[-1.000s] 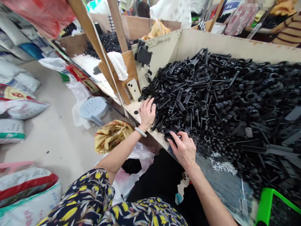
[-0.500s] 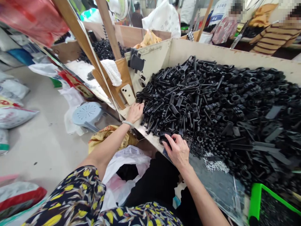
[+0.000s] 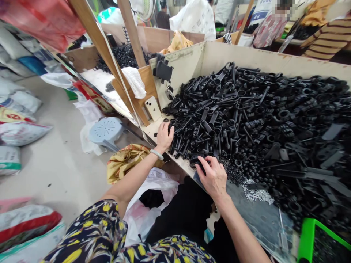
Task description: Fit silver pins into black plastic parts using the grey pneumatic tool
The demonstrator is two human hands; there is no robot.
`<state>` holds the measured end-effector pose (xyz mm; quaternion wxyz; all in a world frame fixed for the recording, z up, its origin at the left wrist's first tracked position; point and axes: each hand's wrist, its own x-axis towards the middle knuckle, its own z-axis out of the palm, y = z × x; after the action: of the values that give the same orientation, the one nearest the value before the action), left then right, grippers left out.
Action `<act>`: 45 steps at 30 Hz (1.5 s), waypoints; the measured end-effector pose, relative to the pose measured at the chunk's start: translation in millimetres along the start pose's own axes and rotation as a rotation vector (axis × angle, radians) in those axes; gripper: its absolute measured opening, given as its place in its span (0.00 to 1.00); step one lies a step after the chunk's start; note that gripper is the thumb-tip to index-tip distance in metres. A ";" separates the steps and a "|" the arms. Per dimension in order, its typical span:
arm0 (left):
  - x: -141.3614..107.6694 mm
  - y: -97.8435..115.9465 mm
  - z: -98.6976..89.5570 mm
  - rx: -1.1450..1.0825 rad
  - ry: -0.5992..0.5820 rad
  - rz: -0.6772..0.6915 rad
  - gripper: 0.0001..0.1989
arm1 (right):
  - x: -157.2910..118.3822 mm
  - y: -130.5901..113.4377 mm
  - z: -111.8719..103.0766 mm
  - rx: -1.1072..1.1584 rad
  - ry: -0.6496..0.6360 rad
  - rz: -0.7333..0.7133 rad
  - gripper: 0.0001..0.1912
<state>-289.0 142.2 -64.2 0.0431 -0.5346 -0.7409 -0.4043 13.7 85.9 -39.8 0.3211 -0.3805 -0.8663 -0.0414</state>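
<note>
A heap of black plastic parts (image 3: 219, 106), many with ring ends and long handles, fills the wooden bin in front of me. My left hand (image 3: 165, 138) is at the heap's left edge, its fingers bent down against the board; dark pieces show at the fingertips, but its grip is partly hidden. Beside it lie a small black ring (image 3: 166, 120) and a black disc (image 3: 155, 134). My right hand (image 3: 213, 176) is closed around a black plastic part (image 3: 195, 160) at the bin's front edge, its thumb and fingers curled over it.
Small white pins (image 3: 256, 191) lie right of my right hand, near a green-rimmed tray (image 3: 306, 237). A phone (image 3: 153, 108) leans on the bin's left corner. Below are an open white bag (image 3: 134, 219) and a blue-grey stool (image 3: 106, 130). Co-workers sit beyond the far wall.
My left hand has drawn its fingers in, and a small ring and a disc now show on the board beside it. My right hand keeps its hold. The view has shifted slightly.
</note>
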 end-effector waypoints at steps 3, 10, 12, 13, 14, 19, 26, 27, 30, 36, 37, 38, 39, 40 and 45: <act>0.6 -0.2 1.5 -0.029 0.034 -0.025 0.23 | 0.0 -0.3 -0.1 0.009 -0.007 0.004 0.15; -3.7 7.5 -16.4 -0.070 0.068 -0.040 0.25 | -6.7 -4.6 -13.7 0.079 -0.023 -0.004 0.23; -19.4 19.9 -28.1 -0.075 0.113 -0.026 0.26 | -15.5 -4.1 -21.4 0.116 -0.006 0.019 0.22; -31.1 28.6 -34.7 -0.085 0.133 -0.011 0.26 | -21.1 -3.3 -25.6 0.134 0.007 0.045 0.21; -45.0 38.7 -41.4 -0.105 0.132 0.018 0.25 | -26.9 -2.1 -29.8 0.149 0.023 0.081 0.19; -123.4 92.4 -61.8 -0.182 -0.106 0.284 0.18 | -47.1 4.7 -42.5 0.182 0.019 0.215 0.09; -157.2 122.2 -43.0 -0.185 -0.228 0.333 0.14 | -33.9 2.7 -35.6 0.176 -0.119 0.241 0.15; -155.6 122.7 -40.6 -0.159 -0.242 0.338 0.13 | -30.5 3.4 -36.2 0.207 -0.112 0.240 0.13; -150.1 122.4 -38.1 -0.102 -0.255 0.361 0.11 | -21.8 12.2 -41.5 0.459 -0.075 0.350 0.13; -145.8 135.5 -51.0 -0.301 -0.239 0.304 0.09 | -24.2 41.7 -60.5 0.922 0.085 0.753 0.17; -147.3 141.8 -54.3 -0.386 -0.294 0.252 0.10 | -29.2 41.2 -66.3 0.880 0.114 0.745 0.15; -149.8 149.3 -57.5 -0.487 -0.382 0.169 0.11 | -35.6 37.7 -72.9 0.810 0.133 0.697 0.14; -153.2 157.6 -60.5 -0.609 -0.494 0.047 0.14 | -43.0 31.4 -79.9 0.727 0.141 0.611 0.11; -157.2 166.3 -63.4 -0.748 -0.612 -0.114 0.16 | -51.2 22.8 -86.7 0.638 0.135 0.498 0.10; -174.3 196.2 -71.8 -1.356 -0.974 -0.915 0.23 | -88.0 -19.8 -106.5 0.390 -0.015 -0.020 0.18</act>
<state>-79.3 -16.2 6.0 -0.7520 -0.2134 -0.4226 -0.4585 100.4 -17.4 -4.0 0.3816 -0.3028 -0.8641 0.1268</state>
